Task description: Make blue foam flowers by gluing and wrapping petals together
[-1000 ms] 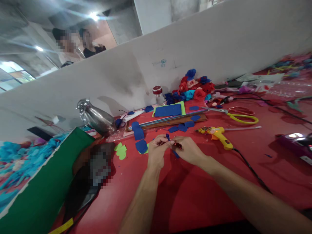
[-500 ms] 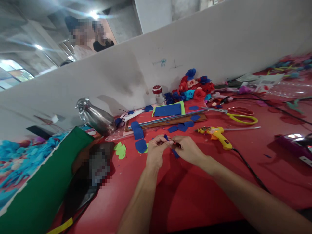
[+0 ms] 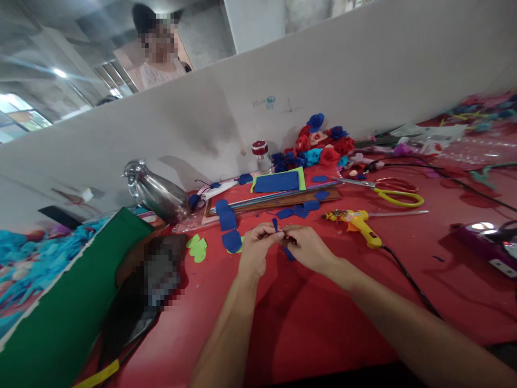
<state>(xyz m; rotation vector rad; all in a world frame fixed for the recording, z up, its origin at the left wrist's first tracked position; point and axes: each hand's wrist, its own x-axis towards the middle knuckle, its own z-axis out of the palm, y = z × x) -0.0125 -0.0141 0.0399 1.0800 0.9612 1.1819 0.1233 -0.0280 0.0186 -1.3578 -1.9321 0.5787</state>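
Observation:
Over the red table, my left hand pinches a small, narrow dark blue piece that looks like a rolled petal. Its tip sticks up above the thumb and forefinger. My right hand meets it from the right with curled, closed fingers; what lies between those fingertips is hidden. Below and between the hands, another blue piece lies on the table. Blue petal cut-outs are left of my left hand, and more blue petals lie just beyond both hands.
To the right are a yellow glue gun with a cord and yellow-handled scissors. Fabric-like flowers pile against the white wall. A steel jug, green cut-outs and a green board are left. A person stands beyond the wall.
My hands stay together in nearly the same place, and more of the blue piece shows above my left fingers. Beyond the wall, a person has shifted right, covering the second person.

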